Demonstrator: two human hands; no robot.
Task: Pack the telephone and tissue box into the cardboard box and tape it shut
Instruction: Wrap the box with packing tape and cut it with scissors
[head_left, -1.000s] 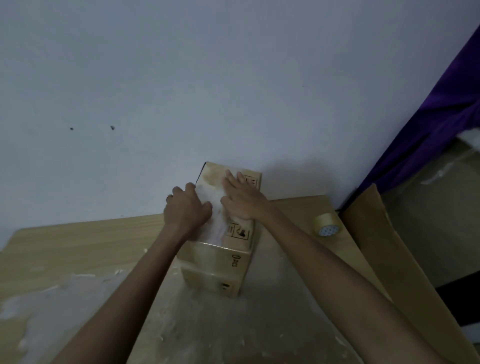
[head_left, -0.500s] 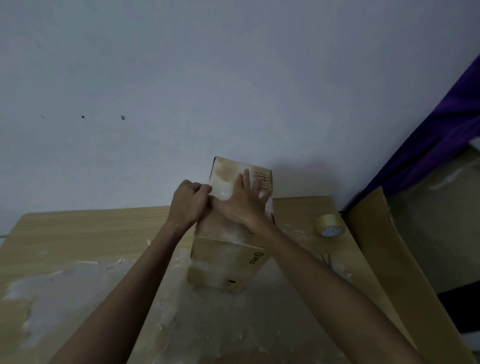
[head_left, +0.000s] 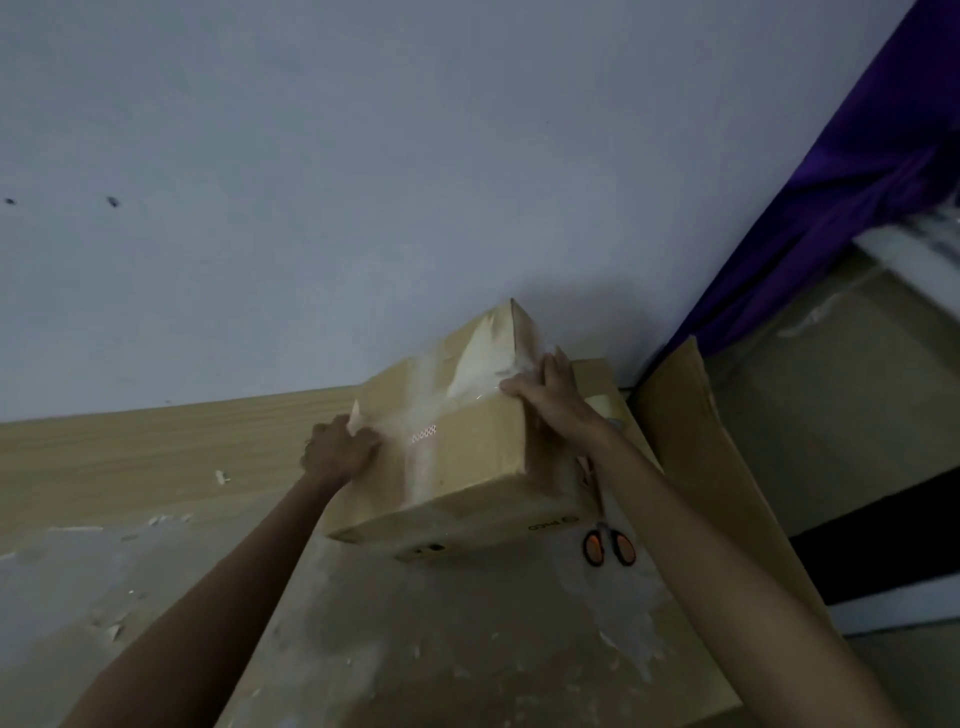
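While both hands hold it: the cardboard box (head_left: 467, 467) sits tipped between them near the far right corner of the worktop (head_left: 130, 457), with one corner pointing up at the wall (head_left: 363, 156). I cannot tell whether its lower edge touches the worktop.
Near surface: pale wood, smeared with white patches and small torn flecks.
Scissors (head_left: 608, 548): orange handles, lying on the worktop just beside the box's lower right corner, under the right forearm.
Left hand (head_left: 337, 452): the nearer one, at the box's left end, fingers (head_left: 363, 441) curled round that edge.
Right hand (head_left: 550, 395): farther off, at the upper right corner, fingers laid together over the far side, thumb on the near edge, pinching the corner.
Long axis: runs left to right, from one hand to the other.
Tape strip (head_left: 421, 467): clear, crossing the facing panel and running over the top; that seam looks closed.
Contents: telephone and tissue box are not in view, probably inside.
Next move: likely turning the box to reach an untaped seam; the right hand is nearer the scissors.
Room: a flat cardboard sheet (head_left: 701, 467) leans at the right edge, with a purple curtain (head_left: 857, 182) beyond.
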